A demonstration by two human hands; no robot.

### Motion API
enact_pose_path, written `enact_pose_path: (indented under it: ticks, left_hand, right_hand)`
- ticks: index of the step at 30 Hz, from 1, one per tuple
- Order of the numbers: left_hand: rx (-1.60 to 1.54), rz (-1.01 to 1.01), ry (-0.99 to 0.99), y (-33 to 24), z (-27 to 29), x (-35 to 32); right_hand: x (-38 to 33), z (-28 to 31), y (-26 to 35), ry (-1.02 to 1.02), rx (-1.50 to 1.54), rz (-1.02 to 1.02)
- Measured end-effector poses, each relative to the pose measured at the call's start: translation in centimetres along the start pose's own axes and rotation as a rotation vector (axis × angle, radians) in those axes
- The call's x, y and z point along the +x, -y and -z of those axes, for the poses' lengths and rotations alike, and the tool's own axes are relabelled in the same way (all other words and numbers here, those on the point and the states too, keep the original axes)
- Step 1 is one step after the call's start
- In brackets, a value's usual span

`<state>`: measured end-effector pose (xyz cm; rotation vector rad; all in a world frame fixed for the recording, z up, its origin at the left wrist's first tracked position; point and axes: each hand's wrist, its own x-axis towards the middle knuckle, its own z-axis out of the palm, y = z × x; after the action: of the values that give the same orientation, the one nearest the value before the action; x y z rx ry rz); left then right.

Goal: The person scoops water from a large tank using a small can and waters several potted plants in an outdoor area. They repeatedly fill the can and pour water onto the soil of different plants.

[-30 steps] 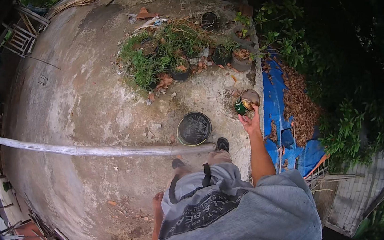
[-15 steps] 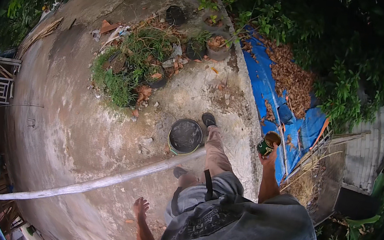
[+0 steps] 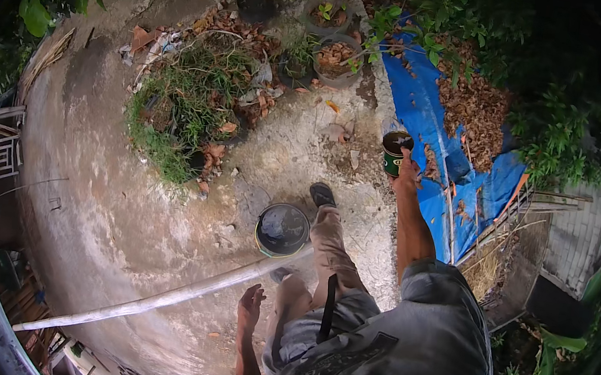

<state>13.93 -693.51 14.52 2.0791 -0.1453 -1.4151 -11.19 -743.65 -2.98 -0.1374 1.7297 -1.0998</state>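
Right hand [image 3: 409,173] grips a green can [image 3: 391,164], arm stretched out ahead and to the right; can is roughly upright, round mouth facing up, inside dark, contents too hard to tell. Can hangs in the air around where the concrete floor [image 3: 125,234] meets the blue tarp [image 3: 430,221], in line with that edge from above. Left hand [image 3: 250,308] hangs low by the left thigh, fingers loosely bent, looks open; nearest thing under it is the pale pole [image 3: 154,300], contact can't be told. Dark round bucket [image 3: 282,231] stands on the concrete ahead of the legs, shiny dark surface inside, right next to the pole's end. Right foot in dark sandal [image 3: 323,194] is just beyond the bucket's right side; left foot partly hidden near the pole. Farther ahead: clump of green plants [image 3: 205,84], then a grey pot [image 3: 338,81] with brown leaves in it. Brown dry leaves [image 3: 474,129] heaped on the tarp's far side, leafy branches [image 3: 566,136] to the right.
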Motion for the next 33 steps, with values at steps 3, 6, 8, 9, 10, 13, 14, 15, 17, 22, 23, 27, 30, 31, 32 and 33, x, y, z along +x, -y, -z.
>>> enact_pose_path:
  ticks: [3, 6, 8, 9, 10, 13, 14, 15, 17, 22, 23, 27, 30, 31, 32, 33]
  left_hand:
    - [-0.042, 0.009, -0.076, -3.7, 0.1, 0.9]
    - [-0.016, -0.008, -0.111, -3.4, 0.9, 1.6]
    - [0.007, 0.056, -0.089, -2.2, 1.7, 1.9]
    - [-0.012, 0.129, -0.171, -0.8, 0.0, 1.5]
    - [-0.011, 0.155, -0.152, -0.3, 0.4, 1.2]
    - [0.034, 0.191, -0.089, 1.2, 0.1, 0.8]
    - [0.033, 0.199, -0.071, 1.8, -0.2, 0.9]
    - [0.018, 0.187, -0.061, 2.4, -0.5, 1.0]
    - [-0.014, 0.171, -0.090, 1.1, -1.8, 0.9]
    - [-0.062, 0.131, -0.103, -3.4, -2.2, 1.9]
    - [-0.073, 0.129, -0.110, -4.4, -2.1, 1.9]
    - [-0.126, 0.127, -0.125, -6.8, -1.9, 1.8]
    - [-0.121, 0.135, -0.130, -6.3, -1.7, 2.0]
    - [-0.132, 0.148, -0.153, -5.2, -2.3, 2.1]
    - [-0.140, 0.154, -0.156, -4.6, -2.4, 2.1]
    - [-0.139, 0.149, -0.134, -4.7, -1.9, 1.8]
  right_hand:
    - [7.0, -6.5, 0.5, 0.043, -0.051, 0.187]
    - [12.1, -11.1, 2.4, -0.022, -0.247, 0.183]
    - [14.5, -11.4, 3.6, -0.020, -0.240, 0.206]
    - [7.6, -16.1, 4.8, 0.148, -0.255, -0.001]
    - [7.1, -15.6, 5.6, 0.138, -0.255, 0.024]
    - [6.6, -15.5, 7.2, 0.120, -0.293, -0.035]
    - [6.5, -15.4, 7.7, 0.111, -0.318, -0.141]
    - [6.3, -15.2, 8.1, 0.102, -0.342, -0.249]
    - [4.0, -15.2, 8.5, 0.189, -0.331, -0.273]
    - [8.1, -12.2, 3.7, 0.219, -0.224, 0.023]
    - [8.6, -12.7, 3.2, 0.148, -0.217, 0.030]
    - [14.2, -14.1, 1.5, 0.025, -0.233, 0.166]
    - [15.3, -16.0, 2.0, -0.185, -0.793, 0.208]
    - [13.6, -18.5, 3.0, -0.202, -0.873, 0.152]
    - [12.5, -19.7, 4.0, -0.239, -0.945, 0.104]
    - [14.6, -19.4, 4.6, -0.279, -0.942, 0.146]
